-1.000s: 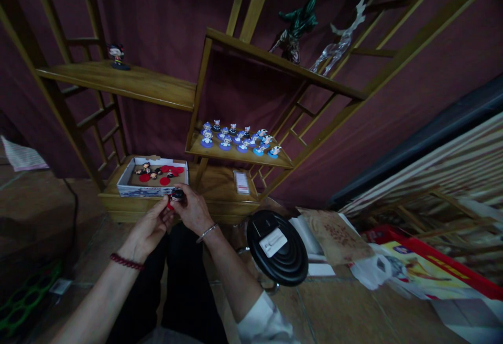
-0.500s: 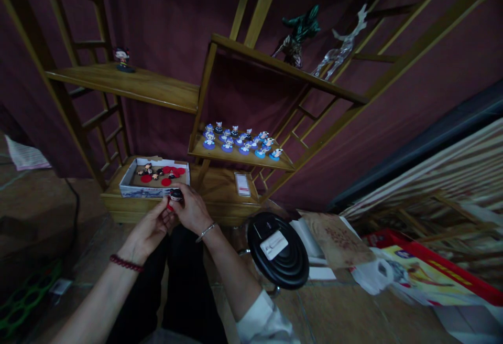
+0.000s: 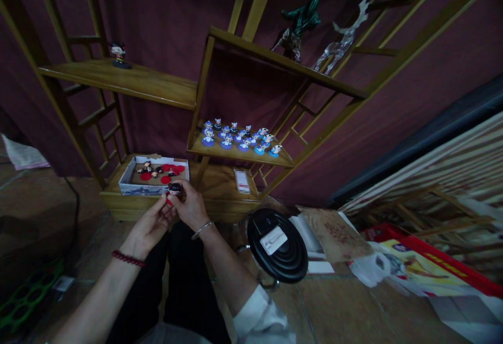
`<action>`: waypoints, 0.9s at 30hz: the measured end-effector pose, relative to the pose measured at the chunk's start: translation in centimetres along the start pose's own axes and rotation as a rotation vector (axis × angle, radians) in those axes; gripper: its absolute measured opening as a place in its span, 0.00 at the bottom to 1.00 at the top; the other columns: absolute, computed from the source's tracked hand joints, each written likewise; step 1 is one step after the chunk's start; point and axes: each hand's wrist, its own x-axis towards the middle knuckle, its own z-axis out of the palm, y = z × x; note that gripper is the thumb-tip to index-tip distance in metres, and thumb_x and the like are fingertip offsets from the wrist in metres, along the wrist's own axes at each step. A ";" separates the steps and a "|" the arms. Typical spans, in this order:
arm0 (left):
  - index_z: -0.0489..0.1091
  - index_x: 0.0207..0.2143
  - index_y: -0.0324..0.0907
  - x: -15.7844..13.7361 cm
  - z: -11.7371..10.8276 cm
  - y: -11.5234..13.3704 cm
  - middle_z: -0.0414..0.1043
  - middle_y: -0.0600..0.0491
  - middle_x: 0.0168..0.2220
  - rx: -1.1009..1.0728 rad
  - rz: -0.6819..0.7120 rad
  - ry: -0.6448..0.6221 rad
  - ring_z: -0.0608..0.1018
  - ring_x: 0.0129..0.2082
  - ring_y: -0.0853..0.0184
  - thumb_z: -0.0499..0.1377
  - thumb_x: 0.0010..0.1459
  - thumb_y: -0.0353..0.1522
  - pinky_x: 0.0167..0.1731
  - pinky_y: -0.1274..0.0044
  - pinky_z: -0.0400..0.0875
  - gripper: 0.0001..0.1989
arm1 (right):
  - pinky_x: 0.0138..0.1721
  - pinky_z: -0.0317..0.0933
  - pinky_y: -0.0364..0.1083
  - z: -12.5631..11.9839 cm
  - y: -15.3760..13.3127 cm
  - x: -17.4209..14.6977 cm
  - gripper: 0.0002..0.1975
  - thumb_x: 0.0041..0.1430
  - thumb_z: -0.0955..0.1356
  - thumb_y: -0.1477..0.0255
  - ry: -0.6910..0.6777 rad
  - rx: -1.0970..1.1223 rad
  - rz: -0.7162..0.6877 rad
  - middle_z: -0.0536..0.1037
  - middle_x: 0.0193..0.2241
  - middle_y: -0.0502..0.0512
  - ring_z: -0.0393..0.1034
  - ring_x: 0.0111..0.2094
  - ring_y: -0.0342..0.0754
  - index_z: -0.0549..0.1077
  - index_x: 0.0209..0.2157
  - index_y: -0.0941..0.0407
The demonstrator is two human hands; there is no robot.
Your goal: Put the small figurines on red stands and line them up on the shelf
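Between my two hands is a small figurine (image 3: 175,189) with black hair and a red lower part. My right hand (image 3: 191,206) pinches it around the head. The fingers of my left hand (image 3: 152,223) close on its red lower part from below; the exact grip there is partly hidden. Just beyond them stands a shallow cardboard box (image 3: 135,191) on the low wooden base. Several small dark-haired figurines (image 3: 146,167) and round red discs (image 3: 165,180) lie loose in the box.
Rows of purple and blue figurines (image 3: 227,141) stand on the middle shelf (image 3: 200,148). One dark figurine (image 3: 119,55) is on the left shelf (image 3: 157,84). A black round stool (image 3: 293,260) carries a white card (image 3: 274,240). Bags and a red-yellow box (image 3: 428,268) lie at right.
Both hands stay together on the figurine, which has risen slightly and shows more of its head. The view has shifted a little.
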 end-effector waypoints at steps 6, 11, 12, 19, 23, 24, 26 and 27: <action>0.70 0.29 0.37 -0.2 0.2 -0.1 0.72 0.52 0.26 -0.022 -0.019 0.001 0.73 0.24 0.74 0.51 0.56 0.27 0.25 0.82 0.71 0.08 | 0.39 0.62 0.43 0.1 0.7 0.0 0.14 0.51 0.64 0.71 -0.031 0.057 -0.009 0.72 0.34 0.45 0.68 0.35 0.42 0.63 0.42 0.50; 0.70 0.30 0.36 -0.2 0.4 -0.3 0.73 0.50 0.28 -0.019 -0.042 0.000 0.74 0.26 0.72 0.51 0.57 0.27 0.27 0.81 0.71 0.09 | 0.38 0.62 0.43 -0.1 1.0 0.1 0.16 0.51 0.63 0.71 -0.063 0.060 -0.018 0.72 0.34 0.45 0.68 0.33 0.42 0.62 0.43 0.49; 0.70 0.30 0.36 -0.2 0.4 -0.3 0.73 0.50 0.28 -0.018 -0.040 0.003 0.74 0.26 0.72 0.51 0.57 0.27 0.27 0.81 0.71 0.09 | 0.38 0.62 0.43 -0.2 1.0 0.1 0.17 0.51 0.63 0.72 -0.067 0.058 -0.019 0.72 0.34 0.45 0.69 0.33 0.42 0.62 0.44 0.49; 0.70 0.29 0.36 -0.6 0.8 -0.2 0.73 0.51 0.27 -0.021 -0.012 0.002 0.74 0.25 0.74 0.50 0.57 0.26 0.27 0.82 0.71 0.09 | 0.37 0.63 0.43 0.0 1.1 0.3 0.16 0.50 0.64 0.72 -0.059 0.055 0.002 0.73 0.33 0.45 0.69 0.33 0.42 0.62 0.43 0.49; 0.70 0.29 0.36 -0.8 0.8 -0.2 0.73 0.51 0.27 -0.014 -0.008 0.014 0.74 0.25 0.74 0.49 0.58 0.26 0.26 0.82 0.71 0.10 | 0.38 0.62 0.43 -0.2 0.7 0.3 0.14 0.50 0.65 0.70 -0.066 0.045 0.016 0.74 0.33 0.46 0.69 0.34 0.43 0.64 0.41 0.50; 0.70 0.29 0.36 -0.8 0.8 -0.1 0.73 0.51 0.28 -0.015 -0.007 0.015 0.74 0.25 0.74 0.49 0.58 0.26 0.26 0.82 0.71 0.10 | 0.38 0.62 0.43 -0.2 0.7 0.3 0.14 0.50 0.65 0.70 -0.070 0.045 0.015 0.74 0.33 0.46 0.69 0.34 0.43 0.64 0.41 0.50; 0.70 0.30 0.36 -0.8 0.8 -0.1 0.73 0.51 0.28 -0.022 -0.003 0.015 0.74 0.26 0.74 0.49 0.58 0.25 0.26 0.82 0.71 0.10 | 0.38 0.62 0.43 -0.2 0.6 0.3 0.14 0.50 0.64 0.70 -0.067 0.051 0.013 0.74 0.33 0.46 0.69 0.34 0.43 0.64 0.41 0.50; 0.70 0.30 0.36 -0.8 0.8 -0.1 0.73 0.51 0.28 -0.029 0.001 0.015 0.74 0.26 0.74 0.49 0.58 0.25 0.27 0.82 0.71 0.10 | 0.39 0.62 0.43 -0.2 0.7 0.3 0.14 0.50 0.64 0.70 -0.064 0.056 0.013 0.74 0.33 0.46 0.69 0.34 0.43 0.64 0.41 0.50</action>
